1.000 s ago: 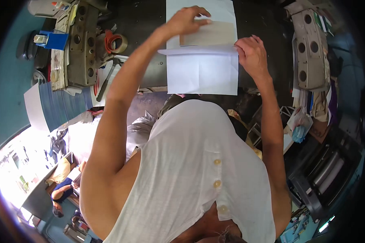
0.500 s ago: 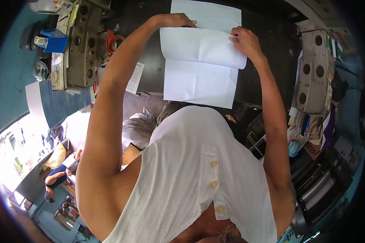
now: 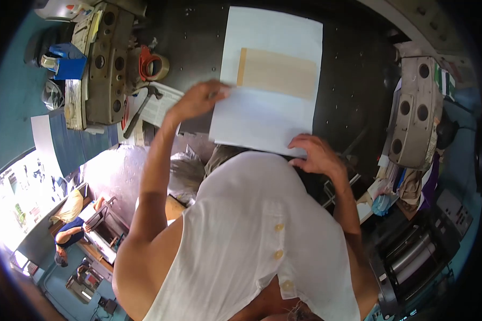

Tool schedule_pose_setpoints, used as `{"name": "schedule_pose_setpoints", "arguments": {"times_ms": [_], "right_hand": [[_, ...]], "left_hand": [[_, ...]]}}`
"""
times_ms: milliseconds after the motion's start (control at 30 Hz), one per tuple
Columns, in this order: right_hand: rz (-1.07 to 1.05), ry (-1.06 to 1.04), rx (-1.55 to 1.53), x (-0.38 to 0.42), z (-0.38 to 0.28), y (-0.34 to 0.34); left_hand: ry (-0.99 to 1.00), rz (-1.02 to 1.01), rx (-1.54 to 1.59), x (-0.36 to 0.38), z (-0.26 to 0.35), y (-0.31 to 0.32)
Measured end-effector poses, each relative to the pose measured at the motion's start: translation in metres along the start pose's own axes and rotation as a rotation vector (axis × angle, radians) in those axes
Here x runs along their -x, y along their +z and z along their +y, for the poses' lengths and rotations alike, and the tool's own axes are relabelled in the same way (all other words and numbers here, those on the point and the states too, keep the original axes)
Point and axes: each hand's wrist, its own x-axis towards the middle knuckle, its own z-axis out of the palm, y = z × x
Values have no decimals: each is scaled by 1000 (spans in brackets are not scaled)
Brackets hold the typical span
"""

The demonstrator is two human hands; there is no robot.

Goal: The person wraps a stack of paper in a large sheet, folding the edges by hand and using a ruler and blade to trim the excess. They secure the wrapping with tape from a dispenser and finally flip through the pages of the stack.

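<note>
White paper (image 3: 265, 115) lies on a dark tabletop in front of me, its lower part reaching the table's near edge. On its upper half rests a flat tan rectangle (image 3: 278, 72) with an orange strip along its left side. My left hand (image 3: 198, 100) is at the paper's left edge, fingers loosely apart and slightly blurred, fingertips at or just over the sheet. At the lower right corner, my right hand (image 3: 318, 156) has its fingers and thumb around the paper's near edge, closed on it.
A hammer (image 3: 142, 109) lies on printed paper (image 3: 163, 107) to the left, below a tape dispenser (image 3: 154, 65). Metal blocks with round holes stand left (image 3: 104, 64) and right (image 3: 409, 109). A blue box (image 3: 69, 61) sits far left. Another person (image 3: 69, 235) sits at lower left.
The upper paper flap has come down toward me, uncovering the tan rectangle. Both hands moved nearer my body, the right one to the lower corner. The hammer and tape dispenser now show more fully.
</note>
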Motion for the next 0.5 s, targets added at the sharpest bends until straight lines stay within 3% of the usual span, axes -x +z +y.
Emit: {"name": "schedule_pose_setpoints", "arguments": {"times_ms": [33,133,233,300,333,400,500], "right_hand": [[-19,76,-58,-4,-3,-7],[379,267,-552,-22,56,9],[669,218,-522,-53,90,11],[685,151,-573,-69,115,20],[684,100,-412,-74,119,21],[668,-14,-82,-81,120,14],[618,33,90,-88,99,-1]], "left_hand": [[-81,0,4,8,2,9],[-216,62,64,13,-9,28],[-187,228,98,5,-15,41],[-178,293,135,-5,-25,49],[-193,293,172,-11,-33,54],[-60,329,-94,-19,-33,57],[82,298,-283,-39,-37,50]]}}
